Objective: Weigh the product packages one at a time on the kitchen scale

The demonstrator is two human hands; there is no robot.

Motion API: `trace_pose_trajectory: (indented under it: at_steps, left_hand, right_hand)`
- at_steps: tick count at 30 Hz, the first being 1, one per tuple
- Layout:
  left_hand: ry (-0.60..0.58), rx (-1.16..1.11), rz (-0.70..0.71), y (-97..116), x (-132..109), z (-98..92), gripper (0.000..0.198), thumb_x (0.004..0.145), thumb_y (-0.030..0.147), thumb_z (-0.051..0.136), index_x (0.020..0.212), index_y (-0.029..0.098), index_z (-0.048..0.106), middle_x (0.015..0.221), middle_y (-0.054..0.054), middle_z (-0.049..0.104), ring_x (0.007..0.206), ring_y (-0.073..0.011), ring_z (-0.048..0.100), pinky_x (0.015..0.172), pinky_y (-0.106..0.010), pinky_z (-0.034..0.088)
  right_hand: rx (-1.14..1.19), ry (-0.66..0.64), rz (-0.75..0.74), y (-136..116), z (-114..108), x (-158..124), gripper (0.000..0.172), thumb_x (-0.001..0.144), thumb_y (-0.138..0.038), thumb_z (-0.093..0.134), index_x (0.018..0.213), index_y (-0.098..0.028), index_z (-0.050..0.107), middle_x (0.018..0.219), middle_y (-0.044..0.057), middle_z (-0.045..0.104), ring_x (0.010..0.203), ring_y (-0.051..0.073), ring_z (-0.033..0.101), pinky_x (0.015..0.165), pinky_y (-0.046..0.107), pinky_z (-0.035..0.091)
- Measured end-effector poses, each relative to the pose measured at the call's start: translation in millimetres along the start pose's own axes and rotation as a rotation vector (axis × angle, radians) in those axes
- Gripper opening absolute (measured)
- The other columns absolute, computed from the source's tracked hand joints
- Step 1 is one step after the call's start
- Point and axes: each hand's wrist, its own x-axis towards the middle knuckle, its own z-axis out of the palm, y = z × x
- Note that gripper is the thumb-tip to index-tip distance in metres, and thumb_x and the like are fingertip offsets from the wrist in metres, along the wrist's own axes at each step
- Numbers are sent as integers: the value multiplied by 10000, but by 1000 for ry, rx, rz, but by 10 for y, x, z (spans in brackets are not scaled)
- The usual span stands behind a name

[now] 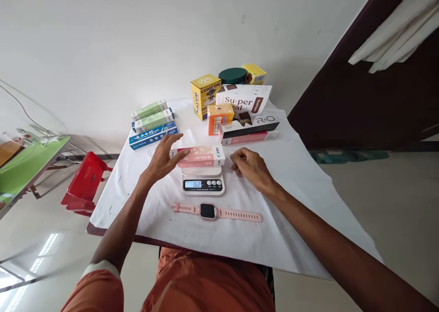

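A pink box point(202, 156) lies on a small white digital scale point(203, 183) whose display reads 36.2. My left hand point(164, 159) hovers at the box's left end, fingers stretched out, fingertips touching or just at the box. To the right of the scale my right hand point(249, 166) rests on the white table cover point(295, 175) with fingers loosely curled and nothing in them. A pink smartwatch point(212, 211) lies flat in front of the scale.
Three toothpaste boxes point(152, 124) lie at the back left. At the back stand a yellow box point(205, 94), an orange box point(219, 118), a white "Su-per" carton point(245, 99), a long black-and-pink box point(249, 130) and a green lid point(232, 76). A red stool point(85, 179) is on the left.
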Motion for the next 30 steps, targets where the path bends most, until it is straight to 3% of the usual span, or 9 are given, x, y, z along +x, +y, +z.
trace_pose_trajectory:
  at_steps: [2, 5, 7, 10, 14, 20, 24, 27, 30]
  left_hand:
    - [78, 33, 5, 10, -89, 26, 556, 995, 583, 536, 1434, 243, 515, 1390, -134, 575, 1306, -274, 552, 1106, -469, 462]
    - [196, 89, 17, -53, -263, 129, 551, 1030, 571, 453, 1478, 251, 465, 1445, -150, 529, 1378, -283, 484, 1158, -509, 414]
    - [308, 118, 12, -148, -390, 221, 561, 1047, 565, 395, 1497, 233, 444, 1451, -166, 511, 1395, -288, 457, 1175, -518, 389]
    - [444, 144, -39, -300, -568, 359, 630, 1050, 602, 313, 1533, 205, 397, 1455, -192, 480, 1401, -301, 438, 1161, -528, 390]
    - [449, 140, -94, -406, -719, 470, 686, 1043, 644, 224, 1550, 201, 357, 1460, -202, 458, 1381, -303, 453, 1112, -521, 432]
    - [414, 122, -115, -457, -790, 430, 688, 1036, 664, 229, 1489, 190, 438, 1381, -191, 515, 1284, -296, 523, 1044, -501, 478]
    - [395, 88, -136, -340, -741, 291, 568, 1058, 586, 310, 1437, 200, 485, 1355, -172, 546, 1222, -270, 565, 1000, -462, 507]
    - [295, 96, -40, -144, -526, 187, 496, 1037, 543, 446, 1398, 209, 510, 1348, -156, 560, 1266, -272, 546, 1049, -456, 478]
    - [51, 177, 112, 39, -220, 167, 508, 1004, 536, 527, 1399, 216, 514, 1367, -152, 563, 1302, -298, 516, 1094, -485, 422]
  right_hand:
    - [-233, 68, -245, 46, -11, -67, 142, 900, -300, 534, 868, -198, 627, 926, 122, 720, 815, 258, 674, 795, 418, 546]
    - [-512, 130, -478, 224, -3, -199, 325, 968, -313, 460, 1182, -157, 648, 1262, 202, 675, 1171, 357, 610, 976, 511, 502]
    - [-634, 104, -489, 359, -5, -274, 467, 1021, -382, 396, 1368, -128, 576, 1425, 224, 600, 1331, 377, 529, 1070, 545, 454]
    - [-755, 26, -466, 497, -42, -352, 604, 1047, -483, 338, 1481, -99, 505, 1588, 225, 463, 1481, 367, 408, 1191, 541, 358]
    - [-822, -52, -459, 552, -129, -413, 663, 1045, -550, 313, 1567, -161, 441, 1675, 168, 355, 1548, 348, 317, 1239, 558, 293]
    - [-885, -79, -421, 645, -306, -548, 719, 1034, -616, 283, 1603, -191, 398, 1695, 138, 323, 1562, 367, 273, 1239, 596, 265]
    - [-881, 34, -374, 625, -485, -664, 731, 1016, -638, 300, 1523, -150, 498, 1590, 209, 464, 1464, 430, 394, 1132, 624, 377]
    - [-756, 146, -401, 428, -534, -596, 653, 1006, -632, 339, 1327, -146, 635, 1394, 233, 612, 1275, 423, 543, 969, 560, 488]
    - [-500, 143, -406, 184, -430, -403, 480, 994, -597, 405, 952, -201, 674, 1008, 144, 714, 953, 304, 645, 826, 420, 511]
